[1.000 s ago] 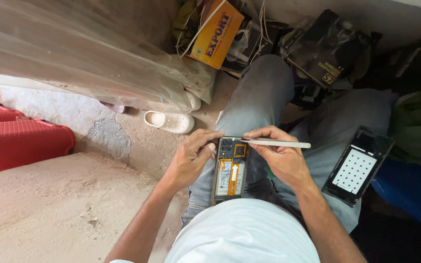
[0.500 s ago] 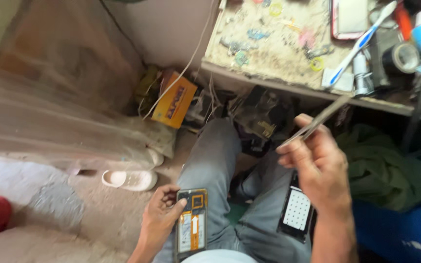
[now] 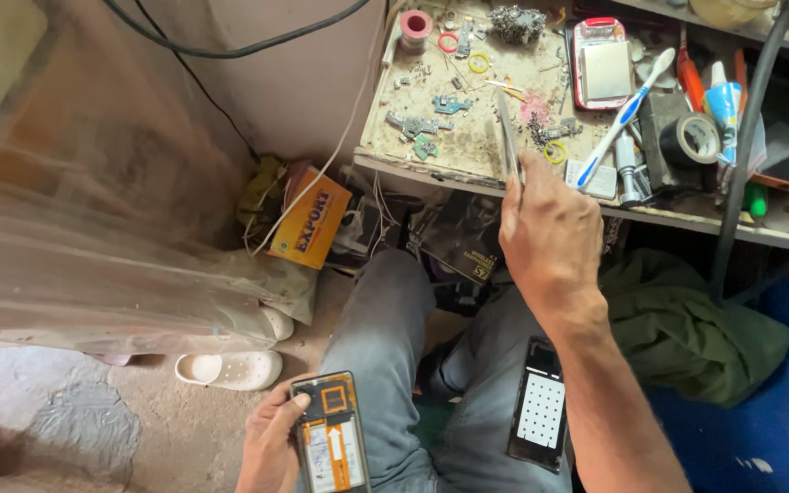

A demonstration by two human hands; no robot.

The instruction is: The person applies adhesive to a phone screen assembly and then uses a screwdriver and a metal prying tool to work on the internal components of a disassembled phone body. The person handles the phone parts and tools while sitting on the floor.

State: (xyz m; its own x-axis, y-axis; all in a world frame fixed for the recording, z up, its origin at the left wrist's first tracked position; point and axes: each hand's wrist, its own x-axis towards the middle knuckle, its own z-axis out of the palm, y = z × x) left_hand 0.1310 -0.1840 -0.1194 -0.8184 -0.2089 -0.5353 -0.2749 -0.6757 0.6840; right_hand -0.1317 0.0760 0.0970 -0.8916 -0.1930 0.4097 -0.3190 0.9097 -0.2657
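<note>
The right hand (image 3: 548, 233) is closed around a thin metal tool (image 3: 507, 137) (it looks like tweezers or a flat blade, I cannot tell which). The fingers are curled and the tool stands up out of the fist, its tip over the dirty workbench (image 3: 468, 137). The right arm is stretched forward and up from the lower right, with the back of the hand toward the camera.

The left hand (image 3: 271, 443) is low at the bottom edge, closed on an opened phone (image 3: 331, 438) with its back cover off; the thumb lies on the left side of the phone, near its top. This phone is held beside the left knee, well apart from the tool.

A second phone part (image 3: 538, 415), dark with a white dotted sheet, rests on the right thigh
</note>
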